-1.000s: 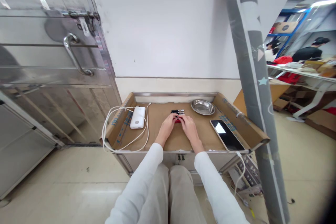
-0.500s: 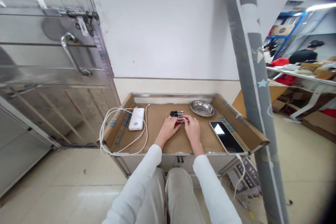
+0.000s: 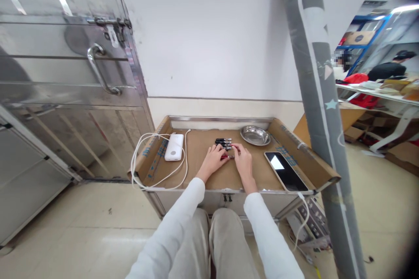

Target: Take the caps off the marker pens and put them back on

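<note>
My left hand (image 3: 213, 158) and my right hand (image 3: 242, 159) meet over the middle of a cardboard-lined tray table (image 3: 196, 170). Between their fingertips they pinch a small red and metal object (image 3: 228, 156); both hands have their fingers curled on it. Just beyond the fingers lie a few small black and silver pieces (image 3: 223, 141) in a row. What the red object is stays too small to make out.
A white power bank (image 3: 174, 147) with a looped white cable (image 3: 140, 165) lies at the tray's left. A steel dish (image 3: 255, 135) and a phone (image 3: 284, 171) sit at the right. A steel cabinet (image 3: 65, 74) stands left, a grey padded column (image 3: 314, 87) right. People work at far right.
The hands have stayed together on the red object, with fingers shifting slightly; a metal end now shows between them. The camera view swayed a little.
</note>
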`<state>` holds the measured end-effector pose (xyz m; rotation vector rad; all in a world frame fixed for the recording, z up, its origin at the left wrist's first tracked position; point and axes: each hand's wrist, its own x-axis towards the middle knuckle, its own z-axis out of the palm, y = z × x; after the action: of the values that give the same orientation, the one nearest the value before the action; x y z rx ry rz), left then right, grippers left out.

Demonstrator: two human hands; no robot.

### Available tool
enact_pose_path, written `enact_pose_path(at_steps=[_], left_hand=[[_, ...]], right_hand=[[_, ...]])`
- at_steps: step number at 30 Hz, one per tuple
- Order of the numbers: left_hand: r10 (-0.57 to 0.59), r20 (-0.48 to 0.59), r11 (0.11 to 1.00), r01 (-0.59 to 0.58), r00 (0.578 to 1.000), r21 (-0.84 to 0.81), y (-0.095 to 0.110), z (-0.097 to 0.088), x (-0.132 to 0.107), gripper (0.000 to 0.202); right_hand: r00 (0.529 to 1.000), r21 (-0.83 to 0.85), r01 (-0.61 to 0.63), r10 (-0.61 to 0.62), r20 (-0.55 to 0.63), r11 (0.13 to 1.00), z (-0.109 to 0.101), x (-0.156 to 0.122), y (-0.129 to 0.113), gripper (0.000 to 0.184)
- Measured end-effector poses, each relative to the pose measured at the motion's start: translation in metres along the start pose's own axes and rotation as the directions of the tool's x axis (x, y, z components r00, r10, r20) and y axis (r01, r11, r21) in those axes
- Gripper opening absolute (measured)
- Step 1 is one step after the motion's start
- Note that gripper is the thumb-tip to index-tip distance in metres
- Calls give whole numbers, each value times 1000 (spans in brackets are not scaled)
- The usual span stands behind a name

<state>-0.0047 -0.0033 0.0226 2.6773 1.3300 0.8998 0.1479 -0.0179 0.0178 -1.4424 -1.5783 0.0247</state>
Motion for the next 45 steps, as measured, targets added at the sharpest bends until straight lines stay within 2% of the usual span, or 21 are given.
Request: enact_pose_path(at_steps=[2, 6, 8, 12, 15, 18, 20, 22, 25, 28, 31, 33, 35, 38, 40, 45], left_hand=[[-19, -33, 1000, 18, 999, -13, 0, -1, 0, 16], [-141, -135, 990, 138, 981, -30, -1, -2, 1, 18], [-166, -168, 986, 164, 972, -22, -1, -3, 0, 18], [-146, -186, 989, 146, 972, -12, -1, -3, -1, 16], [-176, -212, 984, 177, 961, -18, -2, -1, -1, 14], [-257, -278, 965, 263, 926, -18, -3, 1, -3, 13], [-312, -314, 945, 328, 897, -1, -4, 2, -3, 16], [-376, -330, 915, 404, 866, 20, -7, 2, -3, 21], [-466, -329, 861, 507, 821, 47, -12, 3, -1, 30], [-502, -324, 829, 553, 802, 84, -18, 3, 4, 29], [-503, -301, 828, 551, 810, 99, -19, 2, 7, 28], [-468, -282, 857, 508, 837, 85, -17, 2, 6, 30], [-384, -231, 914, 403, 894, 41, -14, 2, 2, 30], [-168, -95, 986, 166, 981, -27, -8, 5, -4, 24], [-117, -55, 993, 118, 992, 2, -6, 9, -6, 20], [-153, -88, 988, 155, 984, 15, -8, 14, -5, 14]], right_hand=[[1000, -17, -13, 13, -20, 1000, 0, 0, 0, 40], [999, -100, 6, -9, -34, 995, 1, -1, 2, 42], [999, -133, 44, -44, -3, 990, 1, -1, 2, 40], [995, -167, 96, -89, 51, 981, 0, -2, -3, 35], [967, -78, 217, -204, 152, 973, -2, -2, -9, 37], [924, 34, 318, -318, 214, 947, -2, -3, -14, 54], [930, 51, 309, -313, 194, 950, -1, -3, -13, 58], [945, 41, 271, -274, 176, 962, 0, -3, -11, 54], [952, -15, 238, -231, 201, 971, 1, -4, -5, 38], [949, -80, 231, -206, 239, 970, 2, -4, 0, 30], [952, -114, 225, -194, 236, 968, 4, -5, 3, 32], [954, -138, 226, -190, 231, 964, 6, -5, 5, 36], [954, -161, 223, -182, 239, 961, 7, -5, 7, 36], [949, -183, 218, -165, 268, 959, 9, -6, 9, 32], [948, -190, 217, -161, 274, 957, 9, -6, 10, 31], [946, -220, 231, -166, 277, 948, 10, -5, 8, 32]])
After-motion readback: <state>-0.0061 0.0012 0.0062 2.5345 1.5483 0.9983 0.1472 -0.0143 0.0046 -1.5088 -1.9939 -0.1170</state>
